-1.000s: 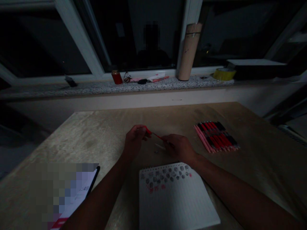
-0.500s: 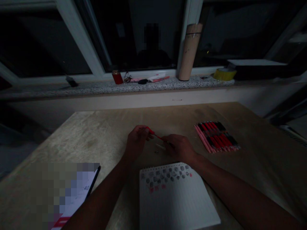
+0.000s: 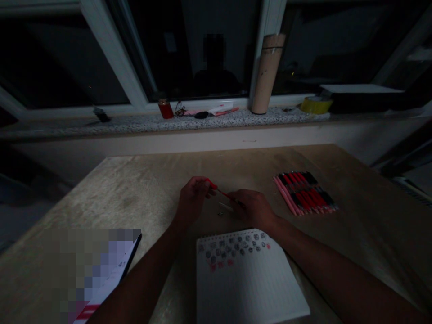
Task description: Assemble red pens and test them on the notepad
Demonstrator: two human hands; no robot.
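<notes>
My left hand [image 3: 193,196] pinches a red pen barrel [image 3: 211,183] above the table, its fingers closed. From the barrel a thin red pen refill [image 3: 224,194] runs across to my right hand [image 3: 254,208], whose closed fingers grip its other end. Whether the refill's tip is inside the barrel is too dark to tell. Below the hands, a thin pale stick-like piece [image 3: 225,206] and a small shiny piece [image 3: 220,213] lie on the table. Nearer to me rests a spiral notebook [image 3: 253,283] with rows of black and red scribbles, partly under my right forearm.
A row of red, black and pink pens [image 3: 305,194] lies to the right. At lower left is a device with a lit, partly blurred screen [image 3: 116,270]. On the windowsill [image 3: 135,123] stand a red bottle [image 3: 165,109], a tall cylinder [image 3: 267,76] and yellow tape [image 3: 316,105].
Hardly anything differs. Both hands keep their places, and the red barrel and refill stay between them; the fingers of my right hand shift only slightly.
</notes>
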